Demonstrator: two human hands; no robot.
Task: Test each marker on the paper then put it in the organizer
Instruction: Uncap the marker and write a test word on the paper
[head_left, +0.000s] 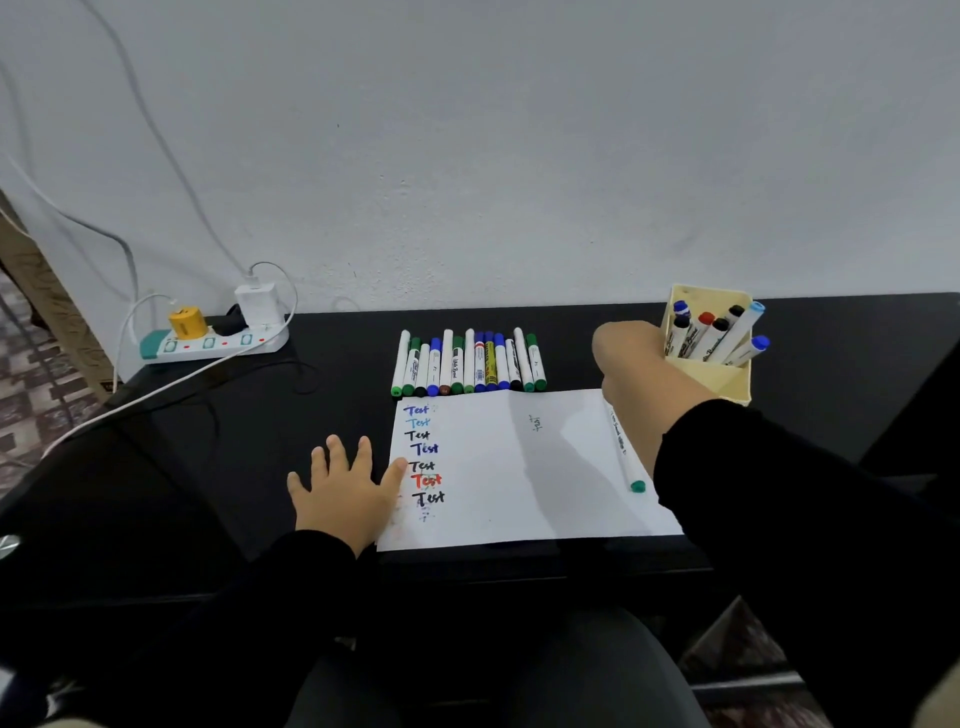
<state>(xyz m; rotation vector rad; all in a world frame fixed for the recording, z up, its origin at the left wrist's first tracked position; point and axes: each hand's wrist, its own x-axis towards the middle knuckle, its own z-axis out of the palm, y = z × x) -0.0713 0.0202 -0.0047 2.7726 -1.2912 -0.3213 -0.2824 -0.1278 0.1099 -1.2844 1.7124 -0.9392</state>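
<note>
Resting flat, fingers spread, left hand (347, 493) pins paper's (519, 467) left edge. Right hand (631, 364) beside organizer (727, 382); its grip hidden, cannot tell. Markers (467, 364) lined behind paper; one green-capped marker (626, 452) on it.

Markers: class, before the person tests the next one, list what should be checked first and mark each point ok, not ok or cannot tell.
1. Paper held flat: ok, left hand lies open at its left edge, thumb on the sheet.
2. Writing space left: ok, most of the sheet is bare beside the column of "Test" words.
3. Untested markers in reach: ok, a row lies just beyond the paper.
4. Organizer has room: ok, several markers stand in it, with a gap at the front.
5. Right hand free: cannot tell, its fingers are hidden beside the organizer.
6. Green marker on the paper's right edge, tested: cannot tell.
</note>
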